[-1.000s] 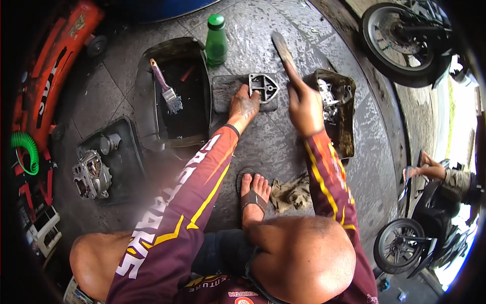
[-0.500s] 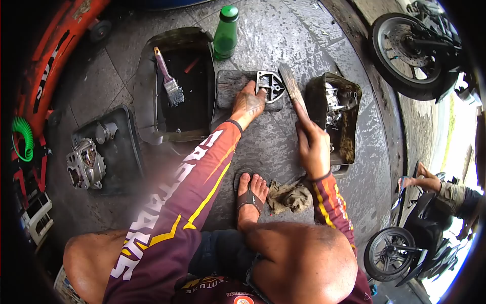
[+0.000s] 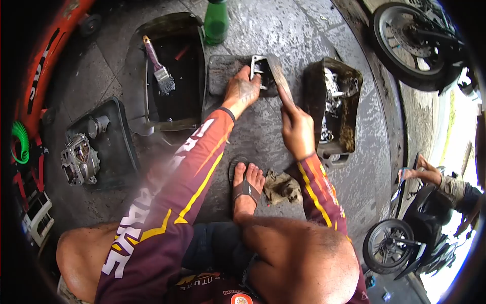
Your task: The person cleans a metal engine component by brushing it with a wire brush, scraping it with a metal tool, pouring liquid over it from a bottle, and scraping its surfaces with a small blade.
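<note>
A metal cover with ribs [image 3: 257, 64] rests on a dark worn block [image 3: 221, 76] on the floor. My left hand [image 3: 241, 92] is closed on the cover's left side, its fingers over the edge. In my right hand [image 3: 298, 133] is the handle end of a long flat tool [image 3: 279, 78], which slants up and left. The tool's far part lies over the right side of the cover and hides some of it; whether they touch I cannot tell.
Left of the block is a black tray [image 3: 188, 91] with a paintbrush [image 3: 161, 75]. A bin of metal parts [image 3: 346, 116] stands right, a green bottle [image 3: 216, 23] above. An engine part [image 3: 81, 161] sits lower left, a rag [image 3: 283, 187] near my foot. Motorcycles and a person's legs are at right.
The flat tool in my right hand has swung left and now overlaps the cover. My left hand stays on the cover. The whole view has shifted slightly.
</note>
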Demonstrator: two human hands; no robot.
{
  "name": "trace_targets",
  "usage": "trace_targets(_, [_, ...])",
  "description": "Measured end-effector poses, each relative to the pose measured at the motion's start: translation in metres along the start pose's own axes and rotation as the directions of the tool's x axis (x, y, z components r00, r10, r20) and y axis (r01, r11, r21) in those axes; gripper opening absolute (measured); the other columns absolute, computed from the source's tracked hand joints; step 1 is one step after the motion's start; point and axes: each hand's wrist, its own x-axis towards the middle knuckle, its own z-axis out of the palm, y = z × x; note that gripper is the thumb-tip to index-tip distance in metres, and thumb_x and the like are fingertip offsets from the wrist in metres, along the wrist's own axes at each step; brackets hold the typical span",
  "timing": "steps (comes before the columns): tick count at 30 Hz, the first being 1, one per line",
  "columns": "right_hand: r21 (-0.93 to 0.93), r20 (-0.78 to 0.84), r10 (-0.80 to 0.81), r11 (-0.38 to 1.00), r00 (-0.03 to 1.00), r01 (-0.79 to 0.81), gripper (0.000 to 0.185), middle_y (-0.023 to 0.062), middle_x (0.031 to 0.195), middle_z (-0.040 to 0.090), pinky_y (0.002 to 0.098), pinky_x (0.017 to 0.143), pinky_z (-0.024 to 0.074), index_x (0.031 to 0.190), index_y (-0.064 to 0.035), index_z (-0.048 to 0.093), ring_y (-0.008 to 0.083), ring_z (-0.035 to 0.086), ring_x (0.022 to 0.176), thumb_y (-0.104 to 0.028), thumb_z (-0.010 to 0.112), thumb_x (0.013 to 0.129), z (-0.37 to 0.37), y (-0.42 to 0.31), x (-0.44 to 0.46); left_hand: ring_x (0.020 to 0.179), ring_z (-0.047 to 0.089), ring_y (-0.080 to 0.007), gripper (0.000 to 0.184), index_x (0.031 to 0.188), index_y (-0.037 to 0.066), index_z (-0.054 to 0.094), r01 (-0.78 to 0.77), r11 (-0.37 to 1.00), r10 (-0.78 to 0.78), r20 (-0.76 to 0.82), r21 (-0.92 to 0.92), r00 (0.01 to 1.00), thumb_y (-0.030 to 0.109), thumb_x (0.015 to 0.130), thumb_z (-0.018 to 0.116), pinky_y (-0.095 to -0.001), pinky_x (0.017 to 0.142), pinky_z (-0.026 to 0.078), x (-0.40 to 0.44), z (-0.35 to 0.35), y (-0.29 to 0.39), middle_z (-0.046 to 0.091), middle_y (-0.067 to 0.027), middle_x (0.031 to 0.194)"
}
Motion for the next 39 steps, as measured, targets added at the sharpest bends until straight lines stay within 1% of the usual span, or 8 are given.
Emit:
trace_targets(14, [0.012, -0.17, 0.039, 0.999, 0.985, -0.038, 0.059, 0.0281, 0.1, 0.066, 0.0411, 0.078, 0.0538, 0.141, -0.0229, 0.055, 0.0404, 0.068, 0.091, 0.003, 0.057, 0.088, 0.019, 0.01, 0.012, 0.107, 0.061, -0.0467, 0.03, 0.107, 0.003, 0.058, 0.049, 0.996, -0.048, 0.007, -0.073, 0.999, 0.03, 0.093, 0.06, -0.0515, 0.089, 0.048, -0.001, 0.001, 0.003, 0.067, -0.0265, 0.106])
trace_targets(16, [-0.042, -0.125, 0.294, 0.953, 0.948, -0.301, 0.045, 0.029, 0.087, 0.064, 0.0468, 0.073, 0.0516, 0.135, -0.0197, 0.06, 0.0441, 0.065, 0.082, -0.009, 0.058, 0.091, 0.016, 0.01, 0.066, 0.074, 0.066, -0.026, 0.029, 0.105, 0.002, 0.059, 0.035, 0.999, -0.037, -0.049, -0.025, 0.998, 0.03, 0.096, 0.059, -0.0413, 0.067, 0.05, 0.007, 0.006, -0.005, 0.068, -0.0164, 0.084])
trace_targets(17, [-0.08, -0.15, 0.264, 0.957, 0.953, -0.278, 0.043, 0.0292, 0.084, 0.064, 0.0474, 0.072, 0.0512, 0.134, -0.0189, 0.06, 0.0444, 0.065, 0.08, -0.011, 0.057, 0.092, 0.013, 0.022, 0.088, 0.106, 0.062, -0.0447, 0.03, 0.107, 0.003, 0.058, 0.019, 0.999, -0.02, -0.026, -0.044, 0.999, 0.03, 0.094, 0.06, -0.0489, 0.087, 0.049, 0.001, -0.001, 0.003, 0.067, -0.0265, 0.106])
trace_targets(22, [0.091, -0.251, -0.035, 0.994, 0.967, 0.06, 0.05, 0.0269, 0.117, 0.063, 0.0374, 0.083, 0.0535, 0.138, -0.014, 0.056, 0.0356, 0.066, 0.106, 0.0, 0.056, 0.091, -0.03, -0.025, 0.024, 0.107, 0.062, -0.0438, 0.031, 0.11, 0.003, 0.059, 0.023, 0.999, -0.024, -0.039, -0.038, 0.999, 0.03, 0.093, 0.058, -0.05, 0.089, 0.048, 0.006, 0.004, -0.006, 0.067, -0.0259, 0.108])
trace_targets(29, [-0.11, -0.128, 0.353, 0.924, 0.927, -0.367, 0.041, 0.0275, 0.094, 0.066, 0.0507, 0.08, 0.0515, 0.133, -0.0245, 0.06, 0.0455, 0.064, 0.087, -0.018, 0.055, 0.093, 0.012, 0.018, 0.091, 0.101, 0.064, -0.0448, 0.032, 0.106, 0.001, 0.058, 0.035, 0.996, -0.036, -0.017, -0.077, 0.999, 0.03, 0.094, 0.059, -0.0488, 0.084, 0.049, 0.011, 0.011, -0.021, 0.068, -0.0261, 0.103])
trace_targets(33, [0.21, -0.319, 0.128, 0.976, 0.939, -0.062, 0.044, 0.0245, 0.113, 0.066, 0.0378, 0.087, 0.0523, 0.138, -0.015, 0.057, 0.0382, 0.065, 0.107, -0.008, 0.056, 0.094, -0.009, -0.022, 0.058, 0.054, 0.064, -0.0303, 0.036, 0.096, -0.004, 0.056, 0.191, 0.957, -0.182, 0.064, -0.217, 0.981, 0.032, 0.099, 0.055, -0.0413, 0.065, 0.053, -0.01, -0.005, 0.013, 0.067, -0.018, 0.071])
trace_targets(36, [0.337, -0.255, 0.226, 0.932, 0.94, -0.132, 0.046, 0.0218, 0.129, 0.061, 0.0326, 0.091, 0.05, 0.141, -0.0086, 0.053, 0.0291, 0.061, 0.119, -0.003, 0.054, 0.095, -0.006, -0.028, -0.01, 0.044, 0.056, -0.0168, 0.054, 0.098, 0.002, 0.063, 0.148, 0.977, -0.191, 0.331, 0.151, 0.924, 0.05, 0.103, 0.04, -0.0307, 0.04, 0.042, -0.021, -0.039, 0.034, 0.065, -0.0112, 0.062])
trace_targets(39, [0.458, -0.143, 0.468, 0.813, 0.872, -0.36, 0.047, 0.0194, 0.131, 0.061, 0.0312, 0.093, 0.049, 0.142, -0.0124, 0.052, 0.0286, 0.06, 0.121, -0.004, 0.054, 0.096, -0.002, -0.015, -0.058, 0.048, 0.061, -0.0201, 0.063, 0.076, 0.008, 0.072, -0.009, 0.846, -0.187, 0.313, 0.532, 0.931, 0.054, 0.102, 0.037, -0.0377, 0.058, 0.051, -0.032, -0.074, 0.062, 0.067, -0.004, 0.06])
